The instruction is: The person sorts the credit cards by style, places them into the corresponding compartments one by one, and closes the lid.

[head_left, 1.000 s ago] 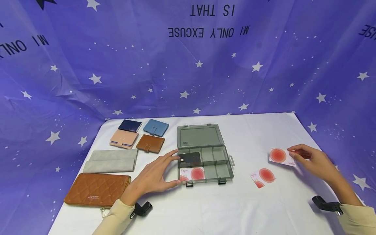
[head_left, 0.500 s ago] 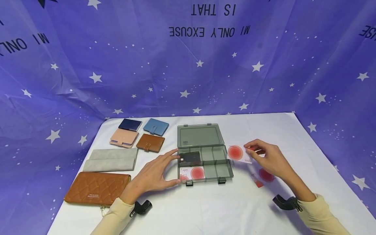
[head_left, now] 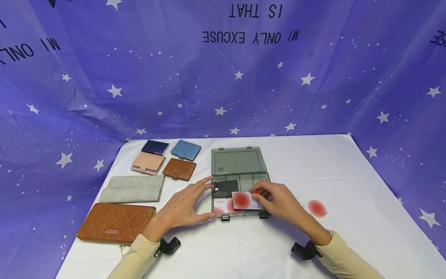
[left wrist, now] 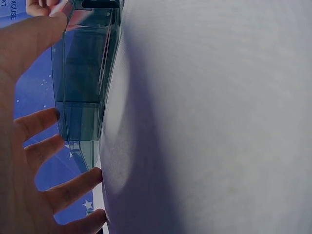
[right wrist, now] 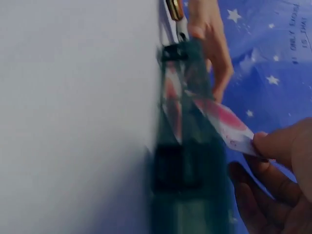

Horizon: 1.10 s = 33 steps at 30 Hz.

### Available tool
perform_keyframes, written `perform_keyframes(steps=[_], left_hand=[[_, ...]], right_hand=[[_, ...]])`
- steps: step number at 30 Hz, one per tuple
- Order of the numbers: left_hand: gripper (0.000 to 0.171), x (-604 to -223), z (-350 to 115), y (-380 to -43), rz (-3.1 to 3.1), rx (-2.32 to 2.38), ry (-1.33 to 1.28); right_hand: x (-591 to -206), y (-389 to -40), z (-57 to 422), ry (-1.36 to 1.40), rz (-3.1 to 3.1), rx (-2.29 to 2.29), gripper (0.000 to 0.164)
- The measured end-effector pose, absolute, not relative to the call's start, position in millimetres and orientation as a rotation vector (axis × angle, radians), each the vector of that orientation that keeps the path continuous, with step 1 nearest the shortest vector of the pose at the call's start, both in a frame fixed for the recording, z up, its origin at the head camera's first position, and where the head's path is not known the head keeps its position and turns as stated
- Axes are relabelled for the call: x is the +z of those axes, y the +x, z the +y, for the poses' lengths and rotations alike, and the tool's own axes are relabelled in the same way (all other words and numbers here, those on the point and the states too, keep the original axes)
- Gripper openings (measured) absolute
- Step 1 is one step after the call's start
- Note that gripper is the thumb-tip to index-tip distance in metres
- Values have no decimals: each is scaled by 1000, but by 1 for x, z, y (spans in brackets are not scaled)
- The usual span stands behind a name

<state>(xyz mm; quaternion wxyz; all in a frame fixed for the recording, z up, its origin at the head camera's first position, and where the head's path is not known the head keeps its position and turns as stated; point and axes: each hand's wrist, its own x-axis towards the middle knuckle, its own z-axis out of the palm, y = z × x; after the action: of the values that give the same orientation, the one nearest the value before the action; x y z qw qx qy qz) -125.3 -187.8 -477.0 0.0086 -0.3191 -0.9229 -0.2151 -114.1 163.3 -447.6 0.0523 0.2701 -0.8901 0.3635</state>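
Observation:
My right hand (head_left: 278,199) pinches a white card with a red circle (head_left: 242,200) by its right end, over the front row of the smoky-grey divided plastic box (head_left: 239,160). The box lies open, its lid laid back. Beneath the held card's left end, a similar red-and-white card (head_left: 220,206) lies in the front left compartment. Behind it, a black card (head_left: 225,188) sits in the back left compartment. My left hand (head_left: 184,205) has its fingers spread, thumb and fingertips at the box's left side, also seen beside the box wall (left wrist: 80,78) in the left wrist view.
Another red-circle card (head_left: 316,208) lies right of the box, partly hidden by my right forearm. At the left are a brown quilted wallet (head_left: 116,223), a grey wallet (head_left: 132,189), and small pink (head_left: 148,162), navy (head_left: 155,147), blue (head_left: 186,150) and brown (head_left: 179,169) card holders.
My right hand has carried the pinched card leftward from the right side of the table to over the box. My left hand stays at the box's left side.

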Motion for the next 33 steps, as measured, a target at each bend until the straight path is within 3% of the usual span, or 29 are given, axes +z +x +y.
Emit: perform_keyframes(steps=[11, 18, 33], left_hand=[[92, -477, -187, -126, -2882, -681, -986], [91, -477, -188, -126, -2891, -691, -988], [91, -476, -187, -126, -2882, -701, -1002]], right_hand=[[-471, -106, 142, 818, -2659, 839, 12], [-476, -102, 140, 841, -2744, 640, 23], [-460, -97, 145, 873, -2819, 656, 30]])
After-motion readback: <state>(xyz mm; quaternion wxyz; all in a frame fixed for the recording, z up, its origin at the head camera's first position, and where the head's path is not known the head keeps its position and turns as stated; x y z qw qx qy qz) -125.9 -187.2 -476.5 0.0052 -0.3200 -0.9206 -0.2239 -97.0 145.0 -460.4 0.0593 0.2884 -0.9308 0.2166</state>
